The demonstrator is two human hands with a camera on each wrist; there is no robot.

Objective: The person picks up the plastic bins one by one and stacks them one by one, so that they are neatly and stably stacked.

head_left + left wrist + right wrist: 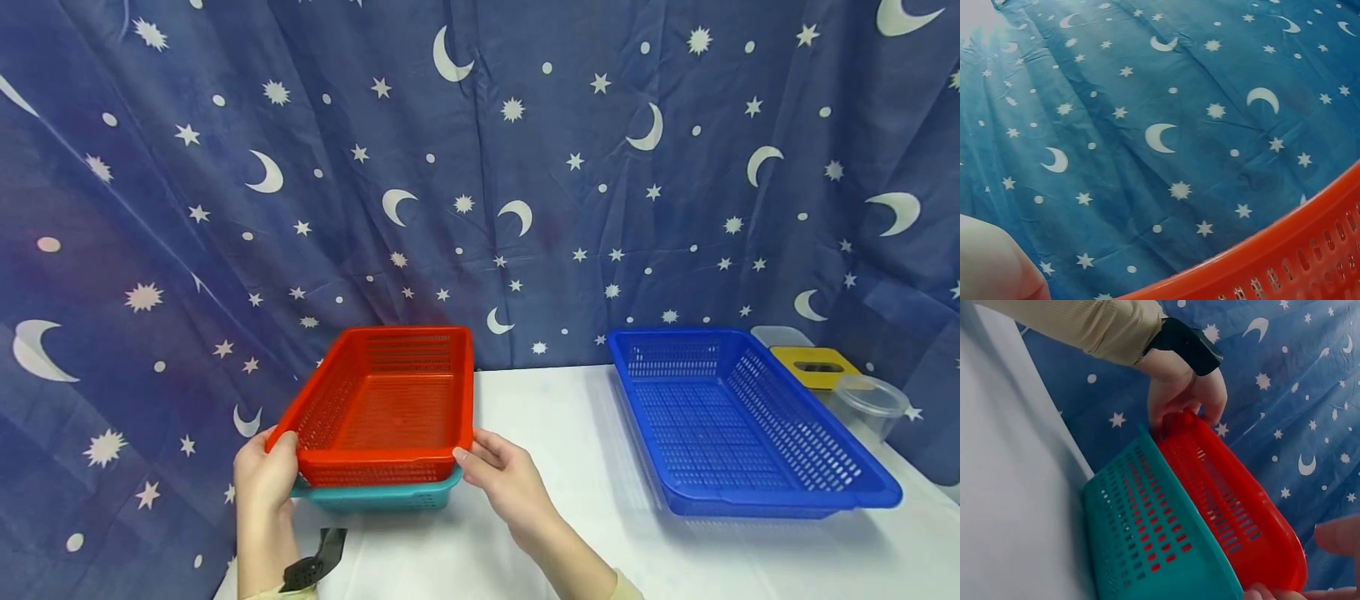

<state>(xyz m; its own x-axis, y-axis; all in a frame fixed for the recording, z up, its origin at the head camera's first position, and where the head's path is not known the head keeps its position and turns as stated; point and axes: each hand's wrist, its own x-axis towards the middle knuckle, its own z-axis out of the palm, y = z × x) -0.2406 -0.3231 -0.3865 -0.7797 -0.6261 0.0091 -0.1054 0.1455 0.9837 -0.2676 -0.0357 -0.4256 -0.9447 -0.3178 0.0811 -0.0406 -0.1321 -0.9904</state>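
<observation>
A red plastic basket sits nested in a teal basket, its front end raised so that a band of the teal wall shows below. My left hand grips the red basket's near left corner, thumb over the rim. At the near right corner my right hand holds the red rim with its fingers beneath; the thumb stands a little off the rim in the right wrist view. From that side, the slotted teal wall stands on the white table, with the red basket tilted inside it.
To the right stands a blue basket. Behind it are a yellow box with a slot and a clear round tub. A dark blue curtain with moons and stars hangs behind the white table and along its left side.
</observation>
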